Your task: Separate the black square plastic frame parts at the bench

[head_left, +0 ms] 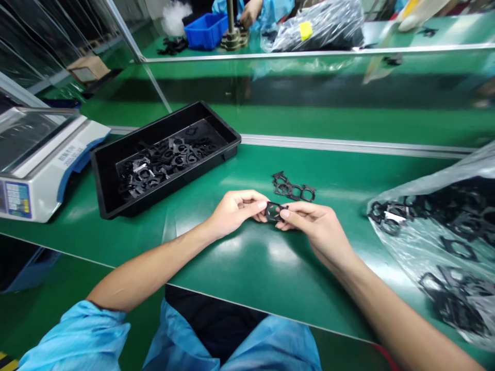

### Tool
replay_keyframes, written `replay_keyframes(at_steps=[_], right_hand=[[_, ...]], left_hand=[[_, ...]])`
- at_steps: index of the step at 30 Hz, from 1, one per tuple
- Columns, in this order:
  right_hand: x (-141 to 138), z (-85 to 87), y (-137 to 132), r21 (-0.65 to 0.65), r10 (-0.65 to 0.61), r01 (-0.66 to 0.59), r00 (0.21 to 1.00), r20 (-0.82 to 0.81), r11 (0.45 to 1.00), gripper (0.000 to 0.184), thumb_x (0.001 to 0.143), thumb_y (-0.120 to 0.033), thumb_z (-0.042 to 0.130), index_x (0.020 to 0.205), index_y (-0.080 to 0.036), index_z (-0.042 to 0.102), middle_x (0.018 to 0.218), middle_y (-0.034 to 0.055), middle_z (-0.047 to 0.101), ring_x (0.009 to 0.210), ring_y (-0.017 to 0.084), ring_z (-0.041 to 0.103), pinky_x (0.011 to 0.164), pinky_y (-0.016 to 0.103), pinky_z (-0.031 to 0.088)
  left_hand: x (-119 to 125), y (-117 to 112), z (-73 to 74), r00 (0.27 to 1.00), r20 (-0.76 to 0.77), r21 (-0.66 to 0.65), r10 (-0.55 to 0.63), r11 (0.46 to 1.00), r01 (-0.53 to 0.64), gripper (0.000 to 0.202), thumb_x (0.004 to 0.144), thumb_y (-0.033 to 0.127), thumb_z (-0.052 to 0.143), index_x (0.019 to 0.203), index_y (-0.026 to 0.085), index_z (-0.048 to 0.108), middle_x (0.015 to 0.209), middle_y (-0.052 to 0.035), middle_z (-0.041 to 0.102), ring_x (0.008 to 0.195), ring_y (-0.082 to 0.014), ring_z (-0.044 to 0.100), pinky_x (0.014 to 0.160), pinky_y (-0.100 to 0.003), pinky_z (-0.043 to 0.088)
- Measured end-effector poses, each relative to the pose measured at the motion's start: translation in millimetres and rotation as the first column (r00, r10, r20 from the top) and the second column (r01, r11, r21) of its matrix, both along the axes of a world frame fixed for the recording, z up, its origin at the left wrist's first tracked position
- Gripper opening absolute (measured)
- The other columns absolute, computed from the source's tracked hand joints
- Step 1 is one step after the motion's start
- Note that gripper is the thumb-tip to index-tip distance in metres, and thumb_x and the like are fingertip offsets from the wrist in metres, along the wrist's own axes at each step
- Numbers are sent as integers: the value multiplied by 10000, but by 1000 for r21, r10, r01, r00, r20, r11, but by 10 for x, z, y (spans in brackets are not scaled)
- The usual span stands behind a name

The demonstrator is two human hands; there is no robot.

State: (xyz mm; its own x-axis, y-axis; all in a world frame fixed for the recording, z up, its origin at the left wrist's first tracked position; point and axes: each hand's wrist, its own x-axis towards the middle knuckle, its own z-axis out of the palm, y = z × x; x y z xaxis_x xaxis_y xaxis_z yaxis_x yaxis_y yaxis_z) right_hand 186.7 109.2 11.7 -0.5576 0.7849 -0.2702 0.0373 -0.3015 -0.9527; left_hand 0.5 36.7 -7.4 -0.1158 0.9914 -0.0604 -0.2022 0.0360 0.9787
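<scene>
Both my hands meet over the green table and pinch one small black plastic frame part (273,212) between them. My left hand (235,210) grips its left side with thumb and fingers closed. My right hand (311,222) grips its right side the same way. Just beyond the hands, a short strip of joined black frame parts (293,188) lies flat on the table. A black tray (116,203) at the left holds several loose black frame parts (162,162).
A clear plastic bag (436,232) full of black parts lies at the right. A white weighing scale (36,154) stands at the far left. Behind a metal rail (348,145) a conveyor runs; a blue bin (206,30) and another person's hand (249,13) are across it.
</scene>
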Motion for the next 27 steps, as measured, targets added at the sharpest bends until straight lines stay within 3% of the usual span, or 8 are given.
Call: replay_keyframes(at_steps=[4,9,13,15,17,20,27], right_hand=[[-8,0,5,5,13,-14,1000,6,1000,384,571,-492,949,720,-179,783,653,38,743,601,166,698,659,299,593],[-27,-5,-5,34,-16,15,1000,27,999,406,589,-520,928,763,-184,782,648,31,735,595,167,684,655,309,586],[-32,-8,-8,97,16,-21,999,52,995,408,671,-530,879,855,-180,780,623,13,709,577,152,656,654,300,568],[-33,-6,-2,90,31,-36,998,48,995,434,659,-529,888,880,-181,751,617,-1,693,566,149,650,636,293,562],[-33,-6,7,56,33,-34,999,20,998,473,612,-515,923,875,-197,693,610,-22,679,547,142,646,608,279,554],[-31,-9,10,43,37,-37,999,-5,998,487,589,-493,946,825,-212,626,615,-34,668,541,132,639,602,268,553],[-38,-11,-37,136,88,-87,996,-1,987,508,540,-465,971,889,-199,715,860,41,740,757,171,699,745,303,600]], left_hand=[[2,-3,-15,999,-28,-5,20,1000,-21,415,695,469,889,850,125,718,735,-31,736,605,-127,685,625,-249,563],[32,-27,-40,987,-149,14,67,998,-65,286,790,389,817,834,138,687,635,18,643,550,-92,615,580,-214,500],[45,-57,-31,962,-258,114,91,992,-64,224,811,308,790,959,164,703,870,-25,693,739,-107,653,687,-212,524],[50,-74,-16,947,-313,191,75,982,-14,258,811,284,791,1037,187,715,1017,-48,695,851,-125,660,779,-235,539],[61,-90,-12,935,-351,224,40,974,43,227,827,280,779,1029,194,723,1032,-52,689,893,-136,655,825,-251,538],[87,-104,-34,947,-321,153,-4,987,56,151,852,254,739,976,180,698,968,-40,681,849,-124,650,782,-231,535],[100,-116,-52,967,-249,116,48,993,-19,274,859,202,702,1130,202,664,892,-1,608,797,-97,616,718,-179,513]])
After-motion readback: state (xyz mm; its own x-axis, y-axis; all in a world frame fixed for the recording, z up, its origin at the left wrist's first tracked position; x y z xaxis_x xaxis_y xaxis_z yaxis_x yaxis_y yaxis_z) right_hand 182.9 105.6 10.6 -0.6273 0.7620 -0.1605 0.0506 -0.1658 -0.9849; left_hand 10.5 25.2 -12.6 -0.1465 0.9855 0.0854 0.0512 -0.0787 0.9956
